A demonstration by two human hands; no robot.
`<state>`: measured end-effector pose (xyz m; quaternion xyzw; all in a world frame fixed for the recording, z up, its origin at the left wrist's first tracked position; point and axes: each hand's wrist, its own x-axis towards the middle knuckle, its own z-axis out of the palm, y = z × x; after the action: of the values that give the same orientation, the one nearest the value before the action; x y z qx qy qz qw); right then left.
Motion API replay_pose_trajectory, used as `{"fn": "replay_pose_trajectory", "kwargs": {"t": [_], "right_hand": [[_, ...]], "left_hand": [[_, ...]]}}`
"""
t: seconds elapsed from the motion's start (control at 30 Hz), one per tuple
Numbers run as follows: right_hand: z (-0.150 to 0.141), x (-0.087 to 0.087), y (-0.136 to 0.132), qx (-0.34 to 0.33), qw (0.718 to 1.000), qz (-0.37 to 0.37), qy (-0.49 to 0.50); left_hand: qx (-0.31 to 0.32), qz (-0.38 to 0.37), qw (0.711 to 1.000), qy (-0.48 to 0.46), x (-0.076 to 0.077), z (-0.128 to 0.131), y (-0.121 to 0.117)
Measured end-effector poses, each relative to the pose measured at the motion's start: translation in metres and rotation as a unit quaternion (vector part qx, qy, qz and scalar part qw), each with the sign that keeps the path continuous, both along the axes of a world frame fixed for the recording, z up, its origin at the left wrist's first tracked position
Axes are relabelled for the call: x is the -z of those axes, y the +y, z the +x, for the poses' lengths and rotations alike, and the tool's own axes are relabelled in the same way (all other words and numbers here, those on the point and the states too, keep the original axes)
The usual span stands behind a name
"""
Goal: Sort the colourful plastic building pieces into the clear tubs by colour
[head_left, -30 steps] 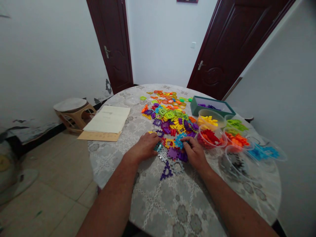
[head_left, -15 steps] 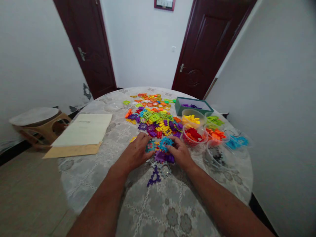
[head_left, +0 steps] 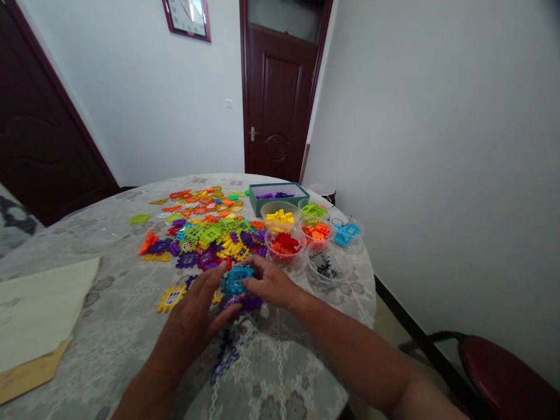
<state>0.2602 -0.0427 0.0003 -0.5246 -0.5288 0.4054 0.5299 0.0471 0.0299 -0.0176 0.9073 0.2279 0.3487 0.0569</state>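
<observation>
My right hand point(head_left: 271, 284) pinches blue toothed plastic building pieces point(head_left: 236, 280) between thumb and fingers; they look stacked, but how many I cannot tell. Just left of them is my left hand point(head_left: 195, 309), its thumb and fingers apart and nothing plainly held. Purple pieces point(head_left: 252, 302) lie under the blue ones. A yellow toothed piece point(head_left: 171, 298) with a window pattern rests beside my left hand. Nearer me, a dark purple piece point(head_left: 224, 366) lies on the cloth, blurred. Past my fingers spreads a mixed pile of coloured pieces point(head_left: 210, 235).
Clear tubs stand at the right: one with yellow pieces point(head_left: 280, 217), others with red point(head_left: 285, 244), orange point(head_left: 317, 231), green point(head_left: 313, 210), blue point(head_left: 347, 233) and grey pieces point(head_left: 324, 265). Behind them is a green box point(head_left: 258, 205) with purple pieces. Pale board point(head_left: 44, 303) lies left.
The view has swung right. My left hand has opened away from the blue piece it held, while my right hand now holds blue pieces together.
</observation>
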Motion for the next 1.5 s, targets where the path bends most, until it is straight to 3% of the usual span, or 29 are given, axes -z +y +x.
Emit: {"fn": "replay_pose_trajectory", "kwargs": {"t": [0.1, 0.2, 0.33, 0.4, 0.47, 0.57, 0.73, 0.97, 1.17, 1.33, 1.4, 1.5], "right_hand": [[0.031, -0.031, -0.014, 0.064, 0.994, 0.053, -0.066], [0.087, -0.058, -0.032, 0.207, 0.963, 0.101, -0.143], [0.187, -0.072, -0.052, 0.383, 0.867, 0.082, -0.308], [0.234, -0.071, -0.059, 0.447, 0.802, 0.017, -0.396], [0.271, -0.066, -0.063, 0.462, 0.762, -0.066, -0.449], [0.304, -0.057, -0.063, 0.451, 0.75, -0.133, -0.466], [0.324, -0.041, -0.047, 0.42, 0.769, -0.178, -0.448], [0.329, -0.037, -0.043, 0.4, 0.794, -0.161, -0.429], [0.302, -0.042, -0.057, 0.391, 0.819, -0.121, -0.404], [0.224, -0.059, -0.068, 0.376, 0.865, -0.006, -0.331], [0.176, -0.065, -0.072, 0.309, 0.883, 0.019, -0.352], [0.105, -0.06, -0.071, 0.139, 0.905, 0.027, -0.401]], "left_hand": [[-0.028, 0.004, 1.0, -0.01, -0.002, -0.002, 0.0], [-0.043, 0.01, 0.999, -0.001, -0.002, -0.005, 0.003], [-0.055, 0.029, 0.998, -0.003, -0.001, -0.007, 0.008], [-0.056, 0.039, 0.998, -0.006, 0.0, -0.007, 0.009], [-0.057, 0.046, 0.997, -0.007, 0.001, -0.007, 0.01], [-0.049, 0.044, 0.998, -0.009, 0.002, -0.007, 0.011], [-0.044, 0.032, 0.998, -0.004, 0.005, -0.007, 0.013], [-0.06, 0.011, 0.998, -0.007, 0.007, -0.011, 0.017], [-0.081, -0.018, 0.996, -0.005, -0.002, -0.013, 0.01], [-0.098, -0.042, 0.994, 0.013, -0.005, -0.012, 0.007], [-0.101, -0.051, 0.993, 0.021, -0.004, -0.011, 0.006], [-0.095, -0.067, 0.993, 0.025, -0.002, -0.01, 0.004]]}}
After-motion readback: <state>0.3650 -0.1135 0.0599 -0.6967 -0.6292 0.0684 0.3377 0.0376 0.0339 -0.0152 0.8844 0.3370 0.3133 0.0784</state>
